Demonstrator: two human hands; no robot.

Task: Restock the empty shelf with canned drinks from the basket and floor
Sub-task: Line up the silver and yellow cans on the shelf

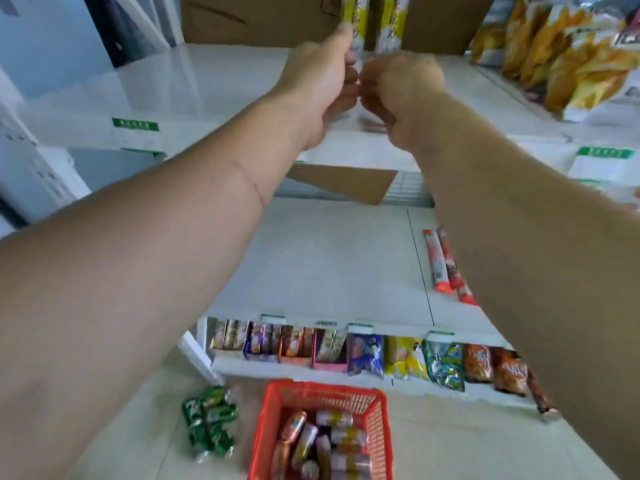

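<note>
Two tall slim cans, white and yellow with printed characters, stand upright at the far middle of the upper shelf. The left can sits behind the left hand, whose thumb lies up its side and whose fingers curl round its lower body. The right can stands just beside it, above the right hand; that hand is a curled fist close to the can's base, but whether it holds anything cannot be told from here.

Such cans are likely rigid, smooth and a little slick, with real weight if full. They are best taken round the middle of the cylinder and set down flat, since a tall narrow can tips easily on a glossy white shelf.

More stock lies near: a red plastic mesh basket on the floor holds a jumble of cans on their sides, and a cluster of green cans lies on the pale tile just left of it.

Brown cardboard backs the upper shelf. Crinkly yellow snack bags fill its far right. Below, boxed sweets and foil packets line the low shelf.
</note>
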